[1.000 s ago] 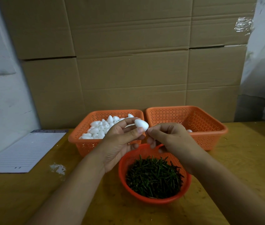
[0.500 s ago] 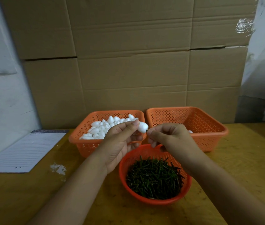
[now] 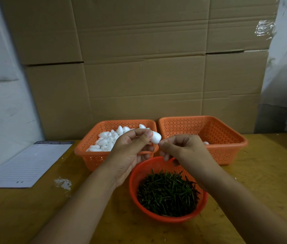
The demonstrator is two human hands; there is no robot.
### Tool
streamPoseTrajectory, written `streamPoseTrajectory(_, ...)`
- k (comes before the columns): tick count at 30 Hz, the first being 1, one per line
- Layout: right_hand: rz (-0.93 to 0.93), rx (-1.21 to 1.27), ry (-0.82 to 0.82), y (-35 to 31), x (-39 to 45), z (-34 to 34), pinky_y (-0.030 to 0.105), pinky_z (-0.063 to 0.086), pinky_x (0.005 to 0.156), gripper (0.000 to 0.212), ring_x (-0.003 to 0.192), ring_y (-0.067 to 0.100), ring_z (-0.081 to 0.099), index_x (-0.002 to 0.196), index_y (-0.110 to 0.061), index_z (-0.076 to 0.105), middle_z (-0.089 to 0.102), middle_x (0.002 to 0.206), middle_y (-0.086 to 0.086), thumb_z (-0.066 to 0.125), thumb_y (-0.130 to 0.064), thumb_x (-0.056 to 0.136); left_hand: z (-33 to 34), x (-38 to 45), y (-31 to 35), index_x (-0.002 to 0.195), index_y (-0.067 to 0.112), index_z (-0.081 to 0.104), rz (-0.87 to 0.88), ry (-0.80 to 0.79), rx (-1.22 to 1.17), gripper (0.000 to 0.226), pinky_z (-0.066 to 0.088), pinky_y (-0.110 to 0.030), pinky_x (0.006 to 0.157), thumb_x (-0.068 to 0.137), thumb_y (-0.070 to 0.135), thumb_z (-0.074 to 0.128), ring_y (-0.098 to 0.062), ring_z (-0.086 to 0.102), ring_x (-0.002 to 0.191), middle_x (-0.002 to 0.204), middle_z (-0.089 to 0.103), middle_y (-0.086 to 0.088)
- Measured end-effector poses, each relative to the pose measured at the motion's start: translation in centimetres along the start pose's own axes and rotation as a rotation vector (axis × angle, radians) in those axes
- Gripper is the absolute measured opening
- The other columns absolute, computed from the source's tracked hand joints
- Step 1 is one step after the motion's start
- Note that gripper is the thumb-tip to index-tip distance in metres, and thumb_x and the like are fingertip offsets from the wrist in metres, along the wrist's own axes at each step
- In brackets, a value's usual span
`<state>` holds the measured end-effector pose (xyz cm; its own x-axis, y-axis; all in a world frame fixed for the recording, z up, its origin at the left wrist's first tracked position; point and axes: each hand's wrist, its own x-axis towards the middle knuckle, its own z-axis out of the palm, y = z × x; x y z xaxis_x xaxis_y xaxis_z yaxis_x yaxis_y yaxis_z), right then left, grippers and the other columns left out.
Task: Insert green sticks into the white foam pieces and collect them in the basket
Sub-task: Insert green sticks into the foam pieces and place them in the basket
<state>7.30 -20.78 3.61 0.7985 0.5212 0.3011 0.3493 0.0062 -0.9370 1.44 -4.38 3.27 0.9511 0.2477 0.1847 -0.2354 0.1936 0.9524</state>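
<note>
The white foam piece [image 3: 155, 137], egg-shaped, sits pinched between the thumb and fingertips of the left hand [image 3: 132, 150], its rounded end poking out to the right just above the far rim of the round orange bowl [image 3: 167, 218]. The right hand [image 3: 183, 148] meets it there, thumb and forefinger pressed together right at the foam's tip; whether a green stick is held in that pinch cannot be told, since the fingers hide whatever lies between them. Both hands hover over the far edge of the bowl, forearms reaching in past either side of it. The bowl itself holds a dense heap of short green sticks [image 3: 167, 194]. Behind the bowl and to its left stands a rectangular orange basket [image 3: 93, 155] filled with a pile of loose white foam pieces [image 3: 106, 140]. Behind the bowl and to its right stands a second orange basket [image 3: 227, 152], touching or nearly touching the first, with one white piece [image 3: 206, 143] showing inside it just past the right wrist. All three rest on a yellow wooden table [image 3: 262, 173]. Farther left of the bowl lies a lined notepad [image 3: 25, 164], with a small white smear [image 3: 63, 182] on the table between them. A wall of cardboard boxes [image 3: 139, 67] rises behind the baskets.
</note>
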Motion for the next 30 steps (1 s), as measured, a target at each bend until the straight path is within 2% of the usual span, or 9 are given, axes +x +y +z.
streamPoseTrajectory(6, 0.064, 0.031, -0.067, -0.09, 0.06, -0.36, 0.017, 0.05, 0.054, 0.022, 0.063, 0.009, 0.065, 0.079, -0.015, 0.076, 0.073, 0.071, 0.003, 0.063, -0.024, 0.095, 0.12, -0.06, 0.13, 0.114, 0.008, 0.066, -0.006, 0.006, -0.032, 0.04, 0.051, -0.021, 0.061, 0.081, 0.031, 0.07, -0.009, 0.063, 0.075, 0.097, 0.071, -0.005)
streamPoseTrajectory(11, 0.034, 0.027, -0.001, -0.04, 0.15, -0.17, 0.017, 0.049, 0.054, 0.022, 0.062, 0.009, 0.063, 0.08, -0.011, 0.075, 0.072, 0.07, 0.003, 0.063, -0.021, 0.096, 0.18, 0.03, -0.04, 0.123, 0.005, 0.065, -0.009, 0.009, -0.063, 0.049, 0.053, -0.022, 0.065, 0.082, 0.031, 0.071, -0.009, 0.065, 0.078, 0.104, 0.071, -0.008)
streamPoseTrajectory(15, 0.01, -0.014, 0.012, -0.13, 0.03, 0.05, 0.019, 0.048, 0.054, 0.025, 0.06, 0.011, 0.061, 0.076, -0.011, 0.074, 0.071, 0.067, 0.003, 0.062, -0.022, 0.096, 0.09, 0.0, -0.19, 0.111, 0.012, 0.07, -0.003, 0.017, -0.041, 0.041, 0.056, -0.023, 0.068, 0.074, 0.027, 0.077, -0.01, 0.067, 0.08, 0.099, 0.074, -0.009)
streamPoseTrajectory(21, -0.003, -0.033, 0.022, -0.44, -0.09, 0.22, 0.02, 0.047, 0.053, 0.027, 0.059, 0.011, 0.06, 0.073, -0.011, 0.074, 0.07, 0.064, 0.003, 0.062, -0.021, 0.096, -0.06, -0.08, -0.19, 0.106, 0.013, 0.072, 0.011, 0.006, -0.013, 0.03, 0.055, -0.022, 0.066, 0.077, 0.021, 0.076, -0.009, 0.063, 0.072, 0.092, 0.072, -0.007)
streamPoseTrajectory(26, -0.027, -0.046, 0.035, -0.57, -0.19, 0.52, 0.021, 0.045, 0.052, 0.027, 0.058, 0.013, 0.058, 0.073, -0.01, 0.073, 0.069, 0.062, 0.002, 0.063, -0.022, 0.096, 0.11, 0.05, -0.41, 0.087, 0.021, 0.08, 0.018, 0.0, -0.038, 0.013, 0.055, -0.022, 0.064, 0.076, 0.025, 0.076, -0.008, 0.06, 0.068, 0.087, 0.07, -0.005)
streamPoseTrajectory(30, -0.027, -0.041, 0.045, -0.37, -0.11, 0.48, 0.022, 0.046, 0.053, 0.026, 0.058, 0.014, 0.058, 0.074, -0.01, 0.073, 0.069, 0.062, 0.0, 0.064, -0.021, 0.095, 0.22, 0.16, -0.64, 0.083, 0.027, 0.081, 0.014, 0.011, -0.043, 0.009, 0.054, -0.023, 0.064, 0.075, 0.025, 0.076, -0.009, 0.06, 0.068, 0.085, 0.068, -0.005)
